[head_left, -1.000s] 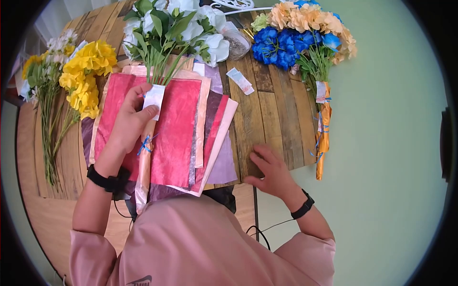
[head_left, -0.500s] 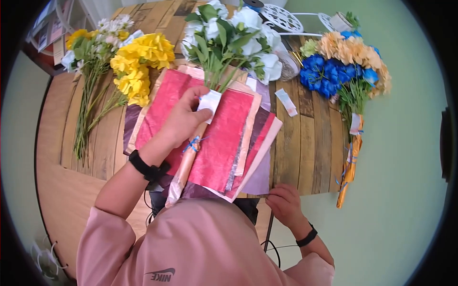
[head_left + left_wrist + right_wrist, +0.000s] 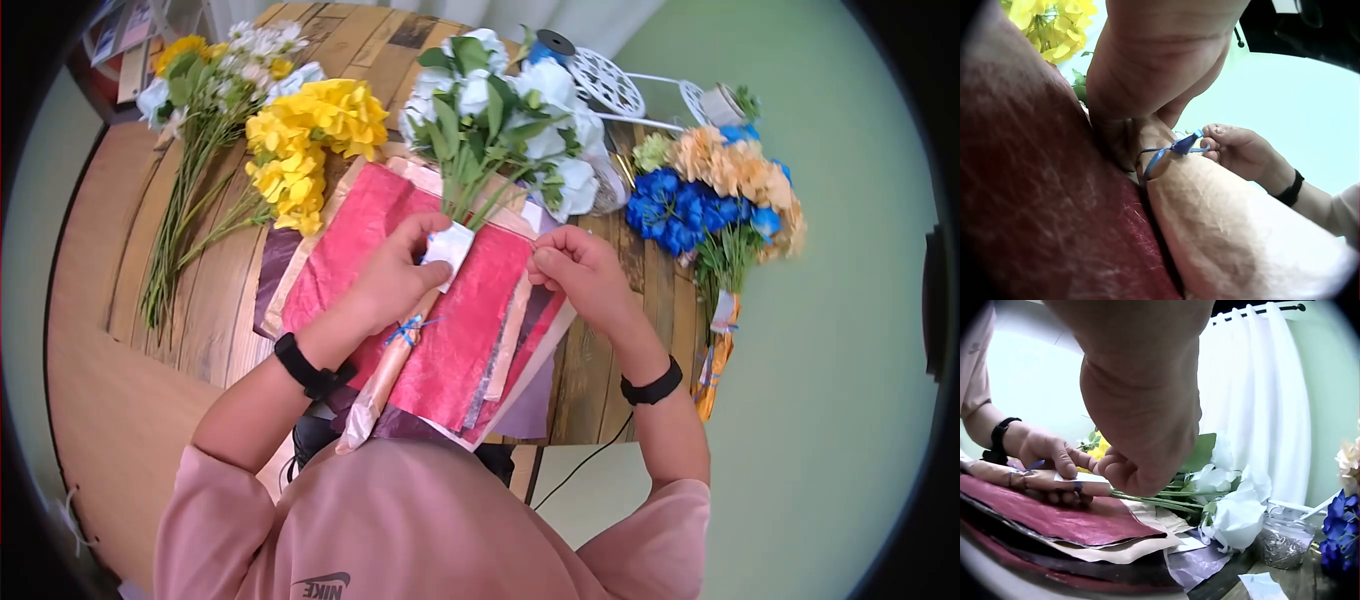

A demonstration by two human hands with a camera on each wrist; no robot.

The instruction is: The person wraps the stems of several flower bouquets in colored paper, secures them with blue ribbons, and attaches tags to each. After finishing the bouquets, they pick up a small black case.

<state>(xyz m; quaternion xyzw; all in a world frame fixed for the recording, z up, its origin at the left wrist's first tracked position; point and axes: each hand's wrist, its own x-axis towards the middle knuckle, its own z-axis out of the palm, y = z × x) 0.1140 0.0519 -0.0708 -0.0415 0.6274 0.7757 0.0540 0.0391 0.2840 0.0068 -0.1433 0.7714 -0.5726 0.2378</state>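
Note:
My left hand (image 3: 403, 268) grips the stem end of a bouquet of white artificial flowers (image 3: 478, 95). The stems run into a slim tan paper wrap (image 3: 380, 375) tied with a blue ribbon (image 3: 407, 330). Beneath my left thumb, a white slip (image 3: 452, 252) lies against the top of the wrap. To the right of this slip my right hand (image 3: 585, 280) hovers over the paper sheets, thumb and fingertips drawn together. Nothing shows between them. The bouquet lies over a stack of sheets topped by a red one (image 3: 455, 350).
Yellow flowers (image 3: 300, 150) and a long-stemmed mixed bunch (image 3: 205, 130) lie at the left. A blue and peach bouquet (image 3: 690, 205) lies at the right edge. A jar (image 3: 1282, 540) stands behind the white flowers, near a loose slip (image 3: 1260, 586). A blue spool (image 3: 550, 46) sits at the back.
My right hand has lifted from the table's front right edge up beside the slip, its fingers now drawn together. The left hand keeps its grip on the bouquet. The head view has shifted.

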